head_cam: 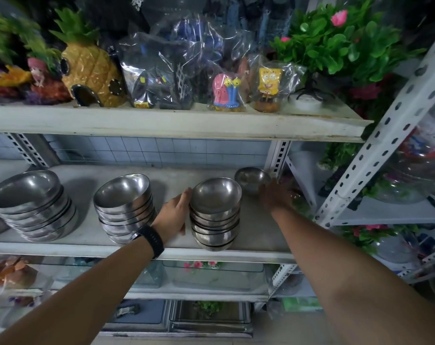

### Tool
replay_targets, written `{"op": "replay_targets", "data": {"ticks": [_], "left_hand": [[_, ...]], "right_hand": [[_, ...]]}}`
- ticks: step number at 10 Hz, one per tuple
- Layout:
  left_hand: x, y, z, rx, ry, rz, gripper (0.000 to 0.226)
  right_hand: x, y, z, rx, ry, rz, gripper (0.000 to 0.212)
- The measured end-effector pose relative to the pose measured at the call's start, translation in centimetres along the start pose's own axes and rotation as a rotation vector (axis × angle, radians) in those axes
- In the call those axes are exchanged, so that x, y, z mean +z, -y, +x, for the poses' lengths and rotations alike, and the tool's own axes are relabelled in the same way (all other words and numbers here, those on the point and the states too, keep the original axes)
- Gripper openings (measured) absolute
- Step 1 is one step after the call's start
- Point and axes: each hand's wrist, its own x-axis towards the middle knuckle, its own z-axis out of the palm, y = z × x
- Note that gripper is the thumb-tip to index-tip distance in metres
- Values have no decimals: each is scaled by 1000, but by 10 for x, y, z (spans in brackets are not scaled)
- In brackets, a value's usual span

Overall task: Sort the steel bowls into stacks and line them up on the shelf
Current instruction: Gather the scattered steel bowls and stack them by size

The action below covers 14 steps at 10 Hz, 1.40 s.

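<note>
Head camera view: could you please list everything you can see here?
left stack: one, steel bowls, middle shelf
middle stack: one, steel bowls, middle shelf
right stack: one, steel bowls, middle shelf front
single bowl: one, steel, middle shelf back right
pineapple house: one, yellow, top shelf
snail figure: one, pink and blue, bagged, top shelf
sponge figure: one, yellow, bagged, top shelf
plastic plant: one, green with pink flowers, top shelf right
glass tanks: several, clear, lower shelf
watch: one, black, left wrist
left grip: touches the right stack's left side
right grip: blurred, beside the single bowl
</note>
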Motion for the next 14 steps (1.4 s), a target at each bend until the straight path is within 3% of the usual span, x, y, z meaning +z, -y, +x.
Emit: {"op": "replay_targets", "data": {"ticks": [3,5,7,9,11,14], "left_hand": [[3,2,5,-33,6,-27,73],[-1,3,5,-13,-8,-27,73],[-2,5,1,-7,6,-55,75],[3,0,-8,19,-31,33,69],[1,-4,-13,25,-16,68,70],[1,-2,-14,9,-27,16,76]], "right_hand": [[1,14,12,96,116,192,42],[6,13,26,103,80,424,44],[-51,41,1,104,72,574,29],[-85,65,-25,11,104,729,30],[-103,87,-60,-168,97,625,34],[-90,88,-94,-276,92,402,41]]}}
